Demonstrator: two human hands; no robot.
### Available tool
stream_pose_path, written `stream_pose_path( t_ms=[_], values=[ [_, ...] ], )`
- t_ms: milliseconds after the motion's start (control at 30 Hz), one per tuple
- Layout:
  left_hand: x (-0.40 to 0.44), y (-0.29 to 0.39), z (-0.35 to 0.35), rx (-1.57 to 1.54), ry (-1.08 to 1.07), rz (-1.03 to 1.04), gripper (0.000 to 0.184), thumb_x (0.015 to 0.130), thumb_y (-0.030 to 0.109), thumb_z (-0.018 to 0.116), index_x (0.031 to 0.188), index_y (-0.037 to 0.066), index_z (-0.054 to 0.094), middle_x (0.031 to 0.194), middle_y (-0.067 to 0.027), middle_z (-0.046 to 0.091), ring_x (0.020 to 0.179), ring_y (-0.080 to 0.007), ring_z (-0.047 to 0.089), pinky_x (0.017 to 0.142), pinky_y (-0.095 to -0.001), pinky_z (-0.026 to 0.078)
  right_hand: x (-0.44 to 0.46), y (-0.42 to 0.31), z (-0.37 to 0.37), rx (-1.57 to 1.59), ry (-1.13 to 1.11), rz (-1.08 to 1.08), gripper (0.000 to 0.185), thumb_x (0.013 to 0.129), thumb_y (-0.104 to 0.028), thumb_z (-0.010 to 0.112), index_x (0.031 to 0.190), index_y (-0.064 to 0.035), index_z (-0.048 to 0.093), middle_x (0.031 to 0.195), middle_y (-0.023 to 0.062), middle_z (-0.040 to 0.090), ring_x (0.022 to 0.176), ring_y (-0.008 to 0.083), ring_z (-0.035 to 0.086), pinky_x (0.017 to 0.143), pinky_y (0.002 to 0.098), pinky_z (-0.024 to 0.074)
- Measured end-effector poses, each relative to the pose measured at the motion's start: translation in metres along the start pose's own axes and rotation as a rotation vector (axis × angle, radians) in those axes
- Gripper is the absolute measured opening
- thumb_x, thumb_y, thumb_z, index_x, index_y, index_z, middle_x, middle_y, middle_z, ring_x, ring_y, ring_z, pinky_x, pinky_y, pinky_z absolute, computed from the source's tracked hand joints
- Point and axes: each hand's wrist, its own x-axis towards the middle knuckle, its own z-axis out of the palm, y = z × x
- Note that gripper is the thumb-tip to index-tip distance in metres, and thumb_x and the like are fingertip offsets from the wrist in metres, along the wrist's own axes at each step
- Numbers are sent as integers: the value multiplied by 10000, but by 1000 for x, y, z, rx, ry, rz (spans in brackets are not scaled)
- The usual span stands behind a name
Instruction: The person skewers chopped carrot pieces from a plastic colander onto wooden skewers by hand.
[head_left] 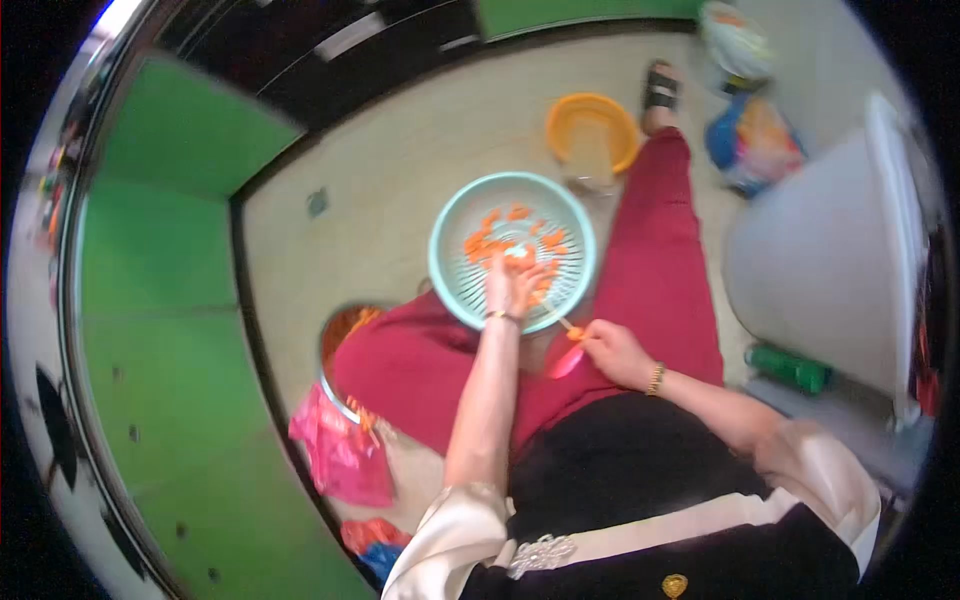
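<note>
A pale turquoise colander (445, 235) sits in front of me between my legs, holding several small orange pieces (485, 240) that look like cut carrot. My left hand (514, 285) reaches down into it with its fingers spread over the pieces; whether the fingertips touch any is blurred. Beside the colander's near right rim, my right hand (615, 352) is closed on a thin pale stick (556, 314) slanting toward the colander. An orange piece (575, 333) is on the stick close to my fingers. A blurred pink item (567, 362) shows just below this hand.
An orange-yellow basin (563, 118) stands beyond the colander, by my sandalled foot. To my left are a metal bowl (328, 345) with orange contents, partly behind my knee, and a pink plastic bag (345, 455). Green cabinets (165, 390) line the left; a large white tub (810, 250) stands right.
</note>
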Motion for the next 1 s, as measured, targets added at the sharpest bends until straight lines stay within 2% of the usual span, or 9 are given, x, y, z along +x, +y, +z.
stream_pose_path(
  t_ms=[33,100,267,400,500,533,667,767,1000],
  values=[
    [-3,1,7,-52,103,9,421,860,413,324,863,2,413,771,-183,504,774,-332,509,690,-425,439,1,4,-1,-19,0,-119,128,798,-115,469,732,-9,499,633,77,523,600,122,491,539,278,413],
    [-1,3,4,-132,99,9,410,860,418,325,868,10,365,790,-193,487,750,-349,525,651,-443,472,3,-8,-5,21,-100,21,135,806,-146,482,738,-31,503,548,14,491,489,77,452,439,232,374],
    [-7,11,8,-212,77,21,381,857,398,341,771,34,411,804,-207,525,741,-339,556,661,-427,476,3,-25,-8,36,-265,314,265,860,-258,420,735,-42,512,553,-2,485,470,63,454,428,200,381],
    [-9,18,7,-289,98,0,387,858,395,341,754,27,399,799,-207,524,750,-332,559,663,-429,478,18,-2,-8,56,-102,133,320,852,-313,422,769,-33,554,525,-8,478,488,71,473,462,211,409],
    [-5,23,10,-338,84,-19,391,858,392,339,745,21,386,770,-192,522,742,-325,564,674,-431,486,25,-32,-11,-201,-175,166,344,829,-333,448,735,-25,569,545,38,525,513,116,516,489,265,422],
    [-5,25,9,-343,69,-10,389,860,388,332,748,19,381,763,-188,521,742,-323,565,672,-429,492,29,-34,-9,-397,-130,-19,352,808,-340,461,711,-19,568,577,91,558,535,168,545,515,304,419],
    [-4,26,12,-383,48,-71,387,862,381,326,762,11,387,761,-181,522,748,-314,567,671,-427,499,42,-45,-1,-489,-94,-143,346,794,-334,481,680,-12,538,587,103,555,539,188,549,514,322,407],
    [-8,21,17,-360,14,-62,391,858,377,333,779,0,398,776,-180,523,761,-312,566,676,-426,498,59,-32,7,-309,-136,-159,270,801,-282,499,715,-28,524,566,58,539,500,141,528,467,277,405],
    [-10,13,19,-295,12,-73,372,866,341,323,845,-8,450,798,-165,530,811,-304,543,748,-438,454,63,-42,34,291,-147,235,139,828,-194,476,751,-79,475,513,-7,473,374,70,416,345,182,312]
  ],
)
